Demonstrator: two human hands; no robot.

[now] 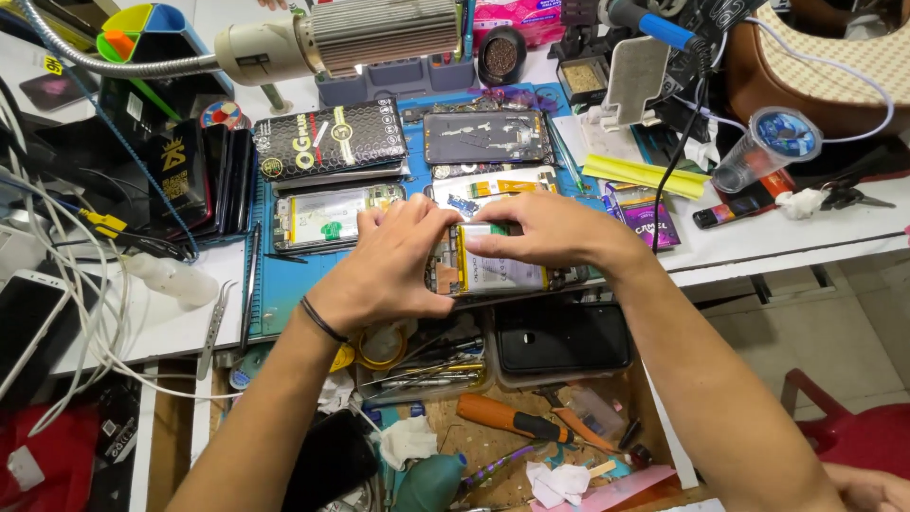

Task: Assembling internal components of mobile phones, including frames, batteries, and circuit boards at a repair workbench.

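Centrally, left hand (393, 265) and right hand (550, 232) pinch an opened phone (493, 270) over the blue mat's (280, 294) near edge, another opened phone (327, 218) at ten o'clock, cluttered drawer (493, 427) at six, little free room.

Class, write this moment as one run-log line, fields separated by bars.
left hand: grips opened phone | right hand: presses on its battery | surface: blue mat | nearby: tweezers, orange screwdriver

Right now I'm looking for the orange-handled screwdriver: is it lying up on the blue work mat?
No, the orange-handled screwdriver lies in the open drawer below the blue work mat.
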